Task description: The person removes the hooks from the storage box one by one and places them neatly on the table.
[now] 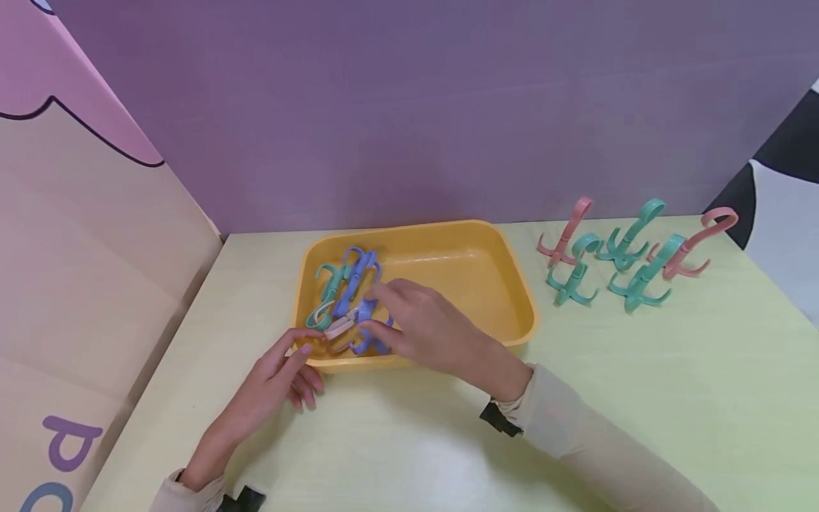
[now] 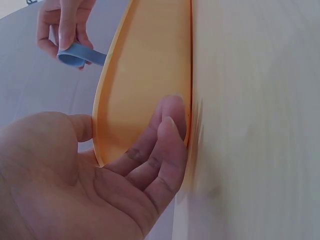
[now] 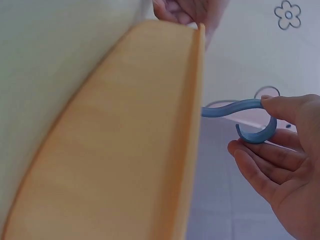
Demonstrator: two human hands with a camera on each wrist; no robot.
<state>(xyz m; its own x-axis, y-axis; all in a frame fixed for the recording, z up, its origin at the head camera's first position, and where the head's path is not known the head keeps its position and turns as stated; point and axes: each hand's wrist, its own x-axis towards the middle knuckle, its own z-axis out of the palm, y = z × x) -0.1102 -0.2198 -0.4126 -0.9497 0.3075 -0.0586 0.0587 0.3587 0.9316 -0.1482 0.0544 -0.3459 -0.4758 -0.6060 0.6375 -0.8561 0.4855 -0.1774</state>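
Note:
A yellow plastic tray (image 1: 473, 284) lies on the table. My left hand (image 1: 275, 380) grips its near left corner, thumb and fingers on either side of the rim. Over the tray's left half, my right hand (image 1: 425, 320) pinches the curled top of a blue multi-prong hook (image 3: 235, 106); the tray wall hides that hook's lower part in the right wrist view. Beside it in the tray are a green hook (image 1: 333, 284), another blue hook (image 1: 354, 281) and a pale pink hook (image 1: 341, 325), lying close together.
On the table right of the tray, several similar hooks stand on their prongs, among them a pink hook (image 1: 566, 235) and a green hook (image 1: 649, 274). A purple panel (image 1: 448, 128) rises behind the table, and a printed panel (image 1: 96, 284) stands along its left side.

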